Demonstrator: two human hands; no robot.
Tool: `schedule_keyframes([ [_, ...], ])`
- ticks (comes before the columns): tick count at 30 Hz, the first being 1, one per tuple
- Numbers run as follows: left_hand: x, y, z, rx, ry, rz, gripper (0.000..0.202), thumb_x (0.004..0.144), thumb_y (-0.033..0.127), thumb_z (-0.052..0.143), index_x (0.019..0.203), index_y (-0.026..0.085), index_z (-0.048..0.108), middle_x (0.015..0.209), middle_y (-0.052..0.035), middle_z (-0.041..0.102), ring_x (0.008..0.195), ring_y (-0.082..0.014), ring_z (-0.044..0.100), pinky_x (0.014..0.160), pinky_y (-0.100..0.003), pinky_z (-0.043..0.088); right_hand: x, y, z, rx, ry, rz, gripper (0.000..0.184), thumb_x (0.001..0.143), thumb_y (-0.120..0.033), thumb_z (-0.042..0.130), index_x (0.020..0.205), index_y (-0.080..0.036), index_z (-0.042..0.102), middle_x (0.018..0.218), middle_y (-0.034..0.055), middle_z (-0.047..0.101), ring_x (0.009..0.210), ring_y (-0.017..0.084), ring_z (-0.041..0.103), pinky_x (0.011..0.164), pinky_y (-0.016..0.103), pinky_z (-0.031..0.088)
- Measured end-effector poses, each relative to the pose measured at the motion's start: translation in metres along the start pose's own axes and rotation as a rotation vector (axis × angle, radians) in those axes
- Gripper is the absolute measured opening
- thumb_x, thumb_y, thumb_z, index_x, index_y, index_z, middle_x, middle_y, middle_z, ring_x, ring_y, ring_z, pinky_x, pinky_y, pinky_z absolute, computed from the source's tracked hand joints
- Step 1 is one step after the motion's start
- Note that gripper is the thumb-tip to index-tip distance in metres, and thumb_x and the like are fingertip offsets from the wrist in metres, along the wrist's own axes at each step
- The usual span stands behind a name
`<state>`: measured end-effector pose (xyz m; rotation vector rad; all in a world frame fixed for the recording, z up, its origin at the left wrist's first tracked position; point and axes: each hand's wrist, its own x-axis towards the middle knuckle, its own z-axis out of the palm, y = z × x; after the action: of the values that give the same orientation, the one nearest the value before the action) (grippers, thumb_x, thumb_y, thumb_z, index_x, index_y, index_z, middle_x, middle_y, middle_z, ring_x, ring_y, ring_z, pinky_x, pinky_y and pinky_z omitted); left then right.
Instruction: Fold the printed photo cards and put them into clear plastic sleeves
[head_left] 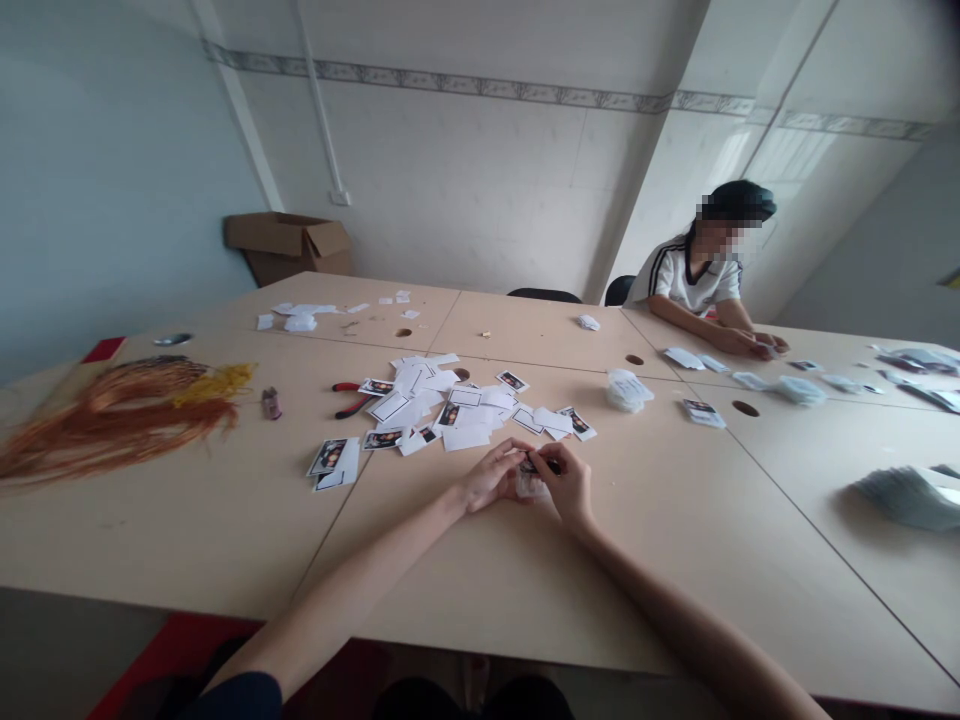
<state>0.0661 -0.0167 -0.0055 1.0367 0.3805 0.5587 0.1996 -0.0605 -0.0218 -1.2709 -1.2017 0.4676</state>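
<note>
The worktop (525,570) is smooth, pale laminate — almost matt. The printed photo cards (328,457) look glossy, the loose paper scraps (442,400) matt white, and the pliers (352,403) have red plastic grips and metal jaws.

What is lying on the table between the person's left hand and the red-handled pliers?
In the head view, loose white paper pieces and small photo cards lie scattered on the tabletop between the left hand and the pliers.

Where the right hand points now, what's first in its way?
Probably the small white packet held between the right hand and left hand, which it already touches; depth is unclear.
</note>
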Motion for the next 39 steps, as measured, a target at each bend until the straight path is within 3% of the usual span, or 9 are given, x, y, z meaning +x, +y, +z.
schedule_keyframes([
  [11, -0.0021, 0.0024, 0.0017, 0.018, -0.006, -0.011, 0.022, 0.076, 0.028, 0.053, 0.096, 0.021, 0.047, 0.098, -0.0072, 0.055, 0.079, -0.0179, 0.058, 0.063, -0.033, 0.048, -0.0001, 0.0008, -0.0004, -0.003, -0.011, 0.002, 0.021, 0.069, -0.037, 0.056, 0.068, -0.016, 0.056, 0.061, 0.0004, 0.057, 0.053, 0.011, 0.052, 0.05, 0.024, 0.045],
  [22, -0.0039, 0.0023, 0.0017, 0.058, -0.006, -0.001, 0.027, 0.072, 0.022, 0.058, 0.097, 0.022, 0.048, 0.093, -0.0051, 0.053, 0.08, -0.0184, 0.056, 0.066, -0.035, 0.048, -0.0005, -0.0016, -0.0018, -0.015, -0.021, -0.012, 0.022, 0.07, -0.038, 0.055, 0.067, -0.016, 0.055, 0.058, -0.0006, 0.056, 0.05, 0.009, 0.049, 0.047, 0.021, 0.042],
  [39, -0.0032, 0.0022, 0.0041, 0.069, 0.033, -0.015, 0.025, 0.074, 0.029, 0.056, 0.097, 0.022, 0.048, 0.092, -0.0049, 0.054, 0.077, -0.0184, 0.058, 0.062, -0.033, 0.047, 0.0, 0.0, -0.0019, -0.015, -0.032, -0.008, 0.021, 0.071, -0.038, 0.054, 0.068, -0.017, 0.056, 0.061, -0.0002, 0.057, 0.052, 0.01, 0.051, 0.049, 0.022, 0.042],
])
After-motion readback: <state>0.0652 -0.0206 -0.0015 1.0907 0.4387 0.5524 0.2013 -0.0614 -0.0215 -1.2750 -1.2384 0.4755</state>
